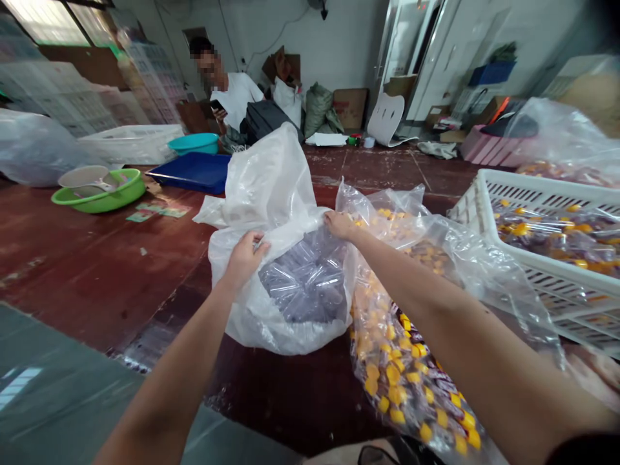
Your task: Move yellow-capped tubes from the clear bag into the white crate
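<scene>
A white plastic bag stands in front of me, its mouth spread and its rim folded over. Inside it lie several clear plastic tubes, bunched together. My left hand pinches the bag's rim on the left side, fingers curled. On the far right of the mouth, my right hand is closed on the same rim. Just right of the white bag, partly under my right forearm, lies a large clear bag full of small items with yellow caps and purple wrapping.
At the right stands a white slatted crate filled with yellow-capped items. Further left are a green basin, a dark blue tray and a turquoise basin. A person with a phone sits behind the bag.
</scene>
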A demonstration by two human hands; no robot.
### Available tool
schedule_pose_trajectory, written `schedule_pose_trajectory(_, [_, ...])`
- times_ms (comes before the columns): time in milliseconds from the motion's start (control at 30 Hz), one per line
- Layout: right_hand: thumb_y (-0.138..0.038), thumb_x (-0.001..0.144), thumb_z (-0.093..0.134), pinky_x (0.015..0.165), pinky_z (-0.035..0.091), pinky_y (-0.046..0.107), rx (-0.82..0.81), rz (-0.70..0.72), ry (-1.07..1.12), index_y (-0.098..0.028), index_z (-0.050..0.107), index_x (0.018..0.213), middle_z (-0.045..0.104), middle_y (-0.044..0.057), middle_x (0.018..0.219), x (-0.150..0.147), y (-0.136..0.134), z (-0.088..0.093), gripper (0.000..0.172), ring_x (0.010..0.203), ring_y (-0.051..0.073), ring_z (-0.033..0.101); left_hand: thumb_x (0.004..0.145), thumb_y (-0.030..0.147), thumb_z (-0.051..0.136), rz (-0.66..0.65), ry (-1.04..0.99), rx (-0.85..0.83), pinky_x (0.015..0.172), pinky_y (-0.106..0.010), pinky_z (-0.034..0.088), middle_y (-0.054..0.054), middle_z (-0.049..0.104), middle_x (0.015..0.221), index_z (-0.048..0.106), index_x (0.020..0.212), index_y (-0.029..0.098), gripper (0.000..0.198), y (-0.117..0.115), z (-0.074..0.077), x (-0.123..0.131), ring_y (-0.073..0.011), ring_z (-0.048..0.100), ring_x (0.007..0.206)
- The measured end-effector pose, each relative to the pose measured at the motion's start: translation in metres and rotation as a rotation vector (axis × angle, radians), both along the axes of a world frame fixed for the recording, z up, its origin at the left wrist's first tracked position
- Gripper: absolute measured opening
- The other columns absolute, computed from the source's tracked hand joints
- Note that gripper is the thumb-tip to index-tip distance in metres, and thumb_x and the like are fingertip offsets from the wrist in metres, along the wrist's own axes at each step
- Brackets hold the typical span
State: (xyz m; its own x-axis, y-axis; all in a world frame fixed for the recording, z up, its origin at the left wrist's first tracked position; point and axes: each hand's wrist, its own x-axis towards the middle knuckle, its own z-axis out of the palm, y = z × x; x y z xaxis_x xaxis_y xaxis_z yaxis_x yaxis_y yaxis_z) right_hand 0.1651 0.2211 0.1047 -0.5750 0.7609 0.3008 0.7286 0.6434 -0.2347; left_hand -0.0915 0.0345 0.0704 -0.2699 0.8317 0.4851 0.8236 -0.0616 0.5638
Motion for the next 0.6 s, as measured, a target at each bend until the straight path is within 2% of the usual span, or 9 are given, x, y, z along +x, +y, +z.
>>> schedule_pose_trajectory(67, [-0.018,0.100,0.049,0.100,0.050,0.039,0.017,-0.007,0.055,-0.013,0.061,0.130,0.069,0.017,0.120,0.004,-0.005,-0.003,0.033,0.109,0.026,0.067,0.092,0.041,0.063,0.029,0.208,0.149,0.102,-0.045,0.046,-0.016,0.066,0.125,0.062,0.119,0.015,0.037,-0.018,0.009,0.017,-0.0310,0.061,0.116])
schedule_pose_trajectory(133, [-0.021,0.098,0.054,0.100,0.051,0.038,0.046,-0.015,0.113,-0.014,0.057,0.136,0.063,0.017,0.128,0.014,-0.013,0.001,0.038,0.107,0.023,0.066,0.097,0.034,0.059,-0.016,0.518,0.274,0.104,-0.047,0.042,-0.015,0.067,0.127,0.064,0.118,0.017,0.028,-0.035,0.022,0.038,-0.0318,0.058,0.119])
schedule_pose_trajectory(167, [-0.023,0.098,0.056,0.101,0.051,0.038,0.067,-0.014,0.147,-0.014,0.055,0.138,0.060,0.018,0.131,0.020,-0.018,0.005,0.042,0.105,0.022,0.066,0.099,0.029,0.055,-0.089,0.670,0.285,0.102,-0.045,0.043,-0.013,0.068,0.125,0.065,0.118,0.018,0.023,-0.040,0.029,0.048,-0.0302,0.059,0.116])
schedule_pose_trajectory(233, [-0.025,0.096,0.060,0.100,0.051,0.039,0.142,0.022,0.257,-0.013,0.054,0.139,0.056,0.018,0.132,0.036,-0.034,0.018,0.045,0.102,0.021,0.064,0.100,0.019,0.049,-0.298,0.899,0.194,0.094,-0.039,0.045,-0.009,0.070,0.118,0.066,0.116,0.021,0.023,-0.041,0.041,0.065,-0.0253,0.061,0.107])
schedule_pose_trajectory(333, [-0.026,0.095,0.060,0.091,0.054,0.038,0.328,0.171,0.488,-0.015,0.061,0.127,0.059,0.013,0.119,0.068,-0.078,0.041,0.034,0.095,0.020,0.063,0.096,0.011,0.048,-0.539,1.100,0.009,0.088,-0.035,0.045,-0.008,0.069,0.115,0.066,0.117,0.021,0.029,-0.018,0.050,0.078,-0.0231,0.060,0.105])
schedule_pose_trajectory(433, [-0.028,0.098,0.057,0.084,0.055,0.036,0.467,0.282,0.574,-0.020,0.064,0.121,0.062,0.009,0.113,0.116,-0.135,0.052,0.025,0.093,0.019,0.062,0.093,0.009,0.051,-0.598,1.174,-0.067,0.089,-0.036,0.044,-0.010,0.068,0.119,0.067,0.117,0.020,0.031,0.017,0.047,0.078,-0.0248,0.059,0.109])
schedule_pose_trajectory(500, [-0.029,0.099,0.057,0.082,0.055,0.036,0.495,0.245,0.556,-0.022,0.065,0.119,0.063,0.008,0.113,0.157,-0.167,0.049,0.023,0.092,0.019,0.062,0.092,0.008,0.050,-0.590,1.172,-0.077,0.092,-0.038,0.043,-0.012,0.067,0.118,0.068,0.113,0.020,0.031,0.042,0.040,0.075,-0.0262,0.059,0.109])
schedule_pose_trajectory(600, [-0.031,0.099,0.055,0.076,0.054,0.033,0.430,0.006,0.513,-0.021,0.067,0.114,0.065,0.009,0.108,0.224,-0.194,0.030,0.022,0.083,0.017,0.062,0.092,0.013,0.048,-0.544,1.061,-0.088,0.099,-0.044,0.043,-0.011,0.068,0.106,0.069,0.097,0.020,0.023,0.073,0.027,0.071,-0.0269,0.060,0.105])
